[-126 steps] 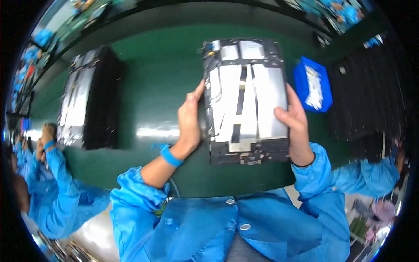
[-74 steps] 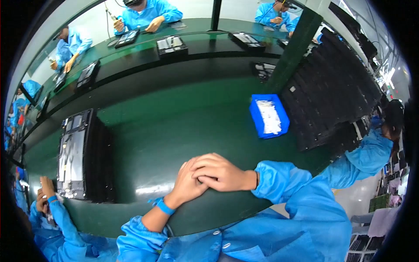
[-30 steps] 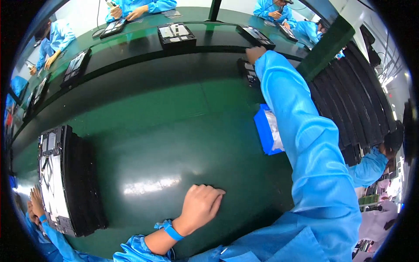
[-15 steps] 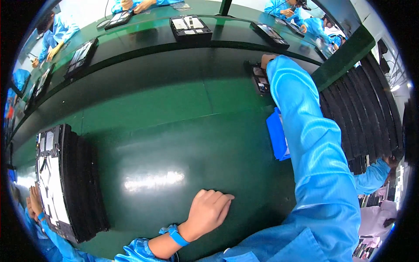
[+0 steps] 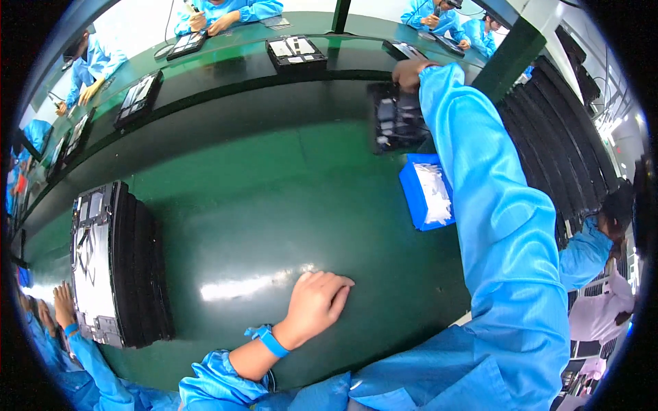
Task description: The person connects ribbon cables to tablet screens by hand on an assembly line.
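Glossy green table, blue-coated co-workers working beyond, left hand loosely curled on it, nothing visibly held, right hand gripping far edge of motion-blurred opened tablet just past blue bin.

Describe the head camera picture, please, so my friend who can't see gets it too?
A person's outstretched right hand is at the far edge of a blurred, dark device, beyond a blue bin of white pieces. The left hand is loosely curled over a green table, with a stack of dark-framed devices to its left.
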`<action>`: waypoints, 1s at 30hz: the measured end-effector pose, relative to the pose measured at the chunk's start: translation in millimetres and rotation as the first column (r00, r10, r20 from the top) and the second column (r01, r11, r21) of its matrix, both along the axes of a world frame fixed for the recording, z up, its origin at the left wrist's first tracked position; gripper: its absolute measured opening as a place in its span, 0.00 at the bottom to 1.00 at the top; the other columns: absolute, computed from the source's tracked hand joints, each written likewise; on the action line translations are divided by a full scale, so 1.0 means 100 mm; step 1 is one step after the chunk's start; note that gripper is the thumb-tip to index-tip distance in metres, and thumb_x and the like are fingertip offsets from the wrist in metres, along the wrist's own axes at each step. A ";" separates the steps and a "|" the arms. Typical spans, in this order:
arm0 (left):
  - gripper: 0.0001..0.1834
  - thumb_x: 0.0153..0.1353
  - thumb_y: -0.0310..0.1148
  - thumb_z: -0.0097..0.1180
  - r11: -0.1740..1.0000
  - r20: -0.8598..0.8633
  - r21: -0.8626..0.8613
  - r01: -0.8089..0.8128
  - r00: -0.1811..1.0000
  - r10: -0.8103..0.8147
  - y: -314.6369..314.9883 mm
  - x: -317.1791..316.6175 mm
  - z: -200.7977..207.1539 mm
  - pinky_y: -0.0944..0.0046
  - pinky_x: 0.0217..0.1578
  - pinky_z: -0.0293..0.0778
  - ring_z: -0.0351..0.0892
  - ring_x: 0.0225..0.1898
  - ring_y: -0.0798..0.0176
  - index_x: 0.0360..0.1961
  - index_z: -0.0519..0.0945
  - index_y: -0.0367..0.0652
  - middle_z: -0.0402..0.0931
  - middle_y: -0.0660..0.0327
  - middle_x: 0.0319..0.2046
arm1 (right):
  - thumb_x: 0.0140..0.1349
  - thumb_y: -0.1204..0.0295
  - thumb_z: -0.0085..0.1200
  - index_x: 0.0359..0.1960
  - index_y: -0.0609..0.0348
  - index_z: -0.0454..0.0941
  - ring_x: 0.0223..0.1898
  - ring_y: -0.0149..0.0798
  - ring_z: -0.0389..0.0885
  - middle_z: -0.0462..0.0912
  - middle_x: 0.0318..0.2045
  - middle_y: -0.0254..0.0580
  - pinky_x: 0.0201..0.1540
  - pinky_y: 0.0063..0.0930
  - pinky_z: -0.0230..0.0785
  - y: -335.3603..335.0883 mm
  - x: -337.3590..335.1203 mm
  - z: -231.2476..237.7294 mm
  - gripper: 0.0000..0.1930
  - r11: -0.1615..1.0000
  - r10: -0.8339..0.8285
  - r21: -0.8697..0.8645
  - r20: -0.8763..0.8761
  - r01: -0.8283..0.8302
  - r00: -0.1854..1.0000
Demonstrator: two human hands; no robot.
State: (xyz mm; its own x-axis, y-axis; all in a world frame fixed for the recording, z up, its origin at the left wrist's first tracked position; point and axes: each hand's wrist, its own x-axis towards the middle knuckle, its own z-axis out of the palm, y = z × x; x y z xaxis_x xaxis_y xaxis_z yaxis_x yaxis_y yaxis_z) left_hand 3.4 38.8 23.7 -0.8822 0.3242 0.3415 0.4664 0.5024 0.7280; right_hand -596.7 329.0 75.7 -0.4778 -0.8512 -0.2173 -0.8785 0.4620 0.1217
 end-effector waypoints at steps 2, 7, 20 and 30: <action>0.05 0.59 0.31 0.57 0.997 0.031 -0.006 -0.083 0.996 0.083 -0.10 0.09 -0.03 0.57 0.33 0.66 0.75 0.30 0.56 0.35 0.83 0.46 0.78 0.59 0.28 | 0.38 0.72 0.56 0.34 0.59 0.81 0.27 0.50 0.79 0.80 0.24 0.48 0.27 0.46 0.67 -0.60 0.83 0.54 0.16 0.976 0.217 -0.033 0.208 -0.215 0.954; 0.06 0.60 0.28 0.57 0.998 0.078 0.041 -0.038 0.996 0.035 -0.02 0.05 -0.02 0.61 0.34 0.68 0.75 0.26 0.62 0.37 0.82 0.43 0.78 0.60 0.28 | 0.40 0.72 0.50 0.47 0.59 0.75 0.36 0.34 0.72 0.77 0.33 0.39 0.37 0.29 0.65 -1.00 2.15 1.46 0.26 0.739 -0.408 -0.430 0.326 0.518 0.853; 0.60 0.53 0.17 0.62 0.854 0.092 0.502 -0.139 0.990 0.107 -0.03 0.24 0.12 0.57 0.62 0.64 0.63 0.64 0.52 0.72 0.27 0.44 0.52 0.45 0.67 | 0.52 0.79 0.50 0.51 0.65 0.76 0.38 0.31 0.78 0.82 0.39 0.39 0.44 0.24 0.71 -1.14 4.43 0.17 0.22 -0.059 0.360 -0.332 0.873 0.942 0.330; 0.61 0.50 0.29 0.70 0.958 0.344 0.211 -0.196 0.932 0.115 -0.14 0.96 0.08 0.60 0.54 0.69 0.73 0.54 0.51 0.71 0.34 0.31 0.70 0.44 0.57 | 0.70 0.75 0.43 0.68 0.72 0.54 0.57 0.36 0.72 0.71 0.59 0.53 0.59 0.25 0.65 -0.89 5.45 -0.41 0.26 -0.080 0.277 -0.243 0.926 0.967 0.256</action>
State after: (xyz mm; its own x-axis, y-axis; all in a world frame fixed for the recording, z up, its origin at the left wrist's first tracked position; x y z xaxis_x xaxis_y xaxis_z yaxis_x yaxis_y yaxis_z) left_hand 99.1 24.3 31.6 -0.9899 0.1192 0.0769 0.1137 0.3428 0.9325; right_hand -51.5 239.7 34.4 -0.9465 -0.2725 -0.1727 0.2225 -0.1639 -0.9610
